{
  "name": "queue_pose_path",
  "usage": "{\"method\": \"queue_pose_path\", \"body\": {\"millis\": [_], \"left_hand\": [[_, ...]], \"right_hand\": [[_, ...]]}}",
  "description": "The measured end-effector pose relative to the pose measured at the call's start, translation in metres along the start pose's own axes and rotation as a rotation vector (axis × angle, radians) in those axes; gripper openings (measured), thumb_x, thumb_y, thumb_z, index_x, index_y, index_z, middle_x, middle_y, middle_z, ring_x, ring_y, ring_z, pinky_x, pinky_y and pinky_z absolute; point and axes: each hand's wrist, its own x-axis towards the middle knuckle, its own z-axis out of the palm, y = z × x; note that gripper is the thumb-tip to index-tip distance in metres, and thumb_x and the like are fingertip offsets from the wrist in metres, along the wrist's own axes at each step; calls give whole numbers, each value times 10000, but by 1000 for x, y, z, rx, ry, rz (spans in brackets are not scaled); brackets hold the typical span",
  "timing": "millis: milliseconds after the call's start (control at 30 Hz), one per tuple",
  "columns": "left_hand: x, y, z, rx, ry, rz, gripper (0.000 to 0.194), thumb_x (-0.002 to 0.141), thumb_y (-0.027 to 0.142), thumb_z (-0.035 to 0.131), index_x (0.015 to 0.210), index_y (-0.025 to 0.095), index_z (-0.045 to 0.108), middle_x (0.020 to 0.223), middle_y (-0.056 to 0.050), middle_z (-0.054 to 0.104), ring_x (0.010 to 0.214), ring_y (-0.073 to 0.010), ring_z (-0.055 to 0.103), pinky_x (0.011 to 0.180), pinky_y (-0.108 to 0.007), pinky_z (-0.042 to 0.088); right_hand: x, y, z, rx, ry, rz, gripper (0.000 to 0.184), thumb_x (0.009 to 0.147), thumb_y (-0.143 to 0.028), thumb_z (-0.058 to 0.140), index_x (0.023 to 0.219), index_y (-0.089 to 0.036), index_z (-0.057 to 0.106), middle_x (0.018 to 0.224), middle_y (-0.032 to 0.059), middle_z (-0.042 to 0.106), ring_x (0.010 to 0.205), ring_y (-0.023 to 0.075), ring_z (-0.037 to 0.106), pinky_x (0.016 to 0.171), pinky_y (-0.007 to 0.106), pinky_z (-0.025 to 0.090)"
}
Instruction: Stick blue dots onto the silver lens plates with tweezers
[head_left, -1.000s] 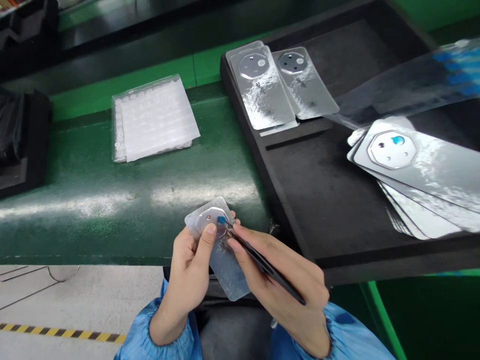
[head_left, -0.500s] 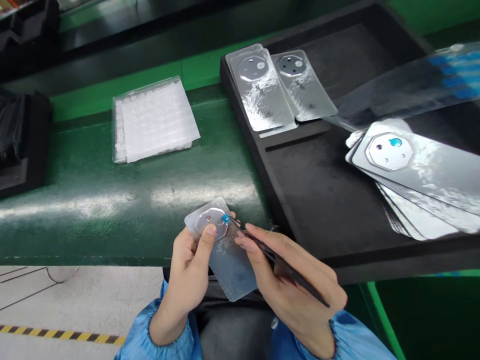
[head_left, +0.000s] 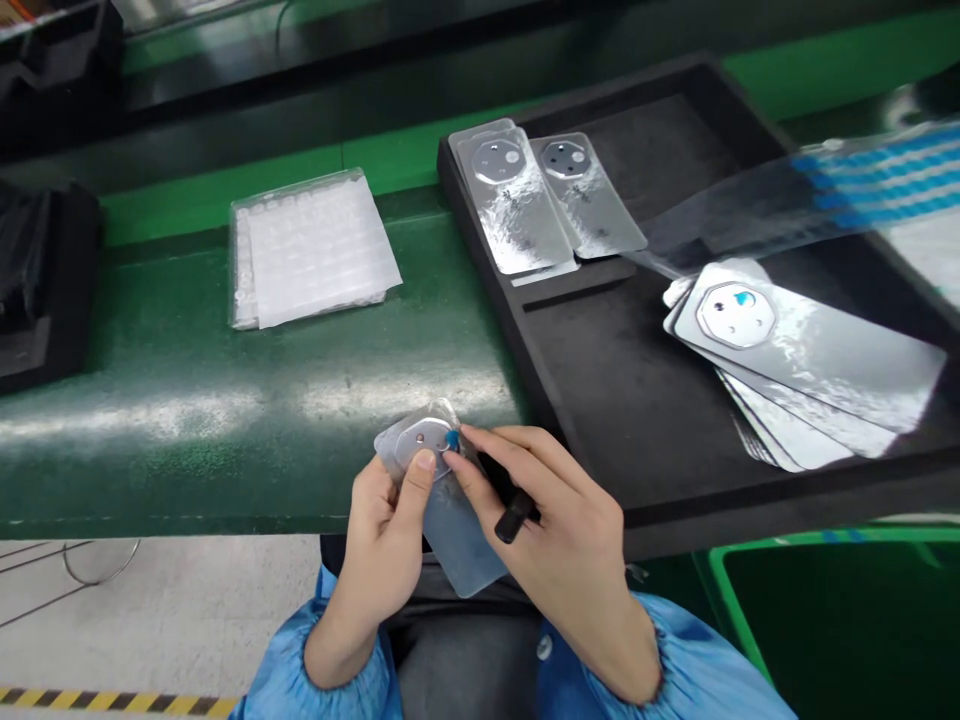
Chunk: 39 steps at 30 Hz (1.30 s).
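Head cam: left hand (head_left: 379, 540) has a firm grip on a clear film sheet (head_left: 461, 545) just over the desk (head_left: 225, 450) edge, right hand (head_left: 555, 530) closed around black tweezers (head_left: 511, 515), fingers beside a blue tab (head_left: 452, 438).

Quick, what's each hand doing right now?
Left hand: closed, holding a silvery film-covered card.
Right hand: closed, holding black tweezers beside a blue tab.
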Motion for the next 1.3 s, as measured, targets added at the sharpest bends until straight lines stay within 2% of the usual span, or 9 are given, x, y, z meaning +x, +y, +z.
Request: {"method": "queue_pose_path", "body": {"millis": [200,400,633,900,1100,1300], "left_hand": [[0,4,1,11,-4,-8,347,1013,466,642,1181,190,768,961,-33,770,784,-137,662,729,-241,537],[0,6,2,-29,-30,-27,323,1017,448,640,1210,216,754,1013,-33,775,929,-169,698,821,-253,553],[2,7,3,-13,-24,10,342,1006,486,643,1133,200,781,936,-25,775,879,-164,680,799,-248,542],[1,6,2,-20,-35,1,358,1014,490,626,1170,198,760,1024,-49,777,981,-205,698,889,-302,553],[2,8,3,8,-8,-17,387,991,532,642,1104,179,754,952,-51,762,881,-189,673,769,-274,538],[2,8,3,-5,-5,-25,395,992,534,641,1101,172,754,933,-45,767,831,-174,671,744,-265,535]], "right_hand": [[1,0,0,6,2,-54,175,922,4,718,1067,-93,733,966,95,727,855,153,722,849,241,615],[3,0,1,4,-30,-56,159,961,-23,674,1054,-146,709,961,73,718,849,159,720,832,253,621],[3,1,3,-2,-28,36,124,999,-72,625,1016,-189,659,908,17,677,801,125,691,758,200,600],[3,1,2,14,-35,84,104,1015,-104,611,987,-193,657,888,0,667,781,107,679,735,180,572],[5,0,1,-5,-32,100,113,1020,-124,602,959,-212,641,865,-4,663,736,121,665,679,202,561],[6,-1,-1,-14,-33,108,118,1025,-134,576,952,-220,609,862,4,656,742,133,652,670,218,556]]}}
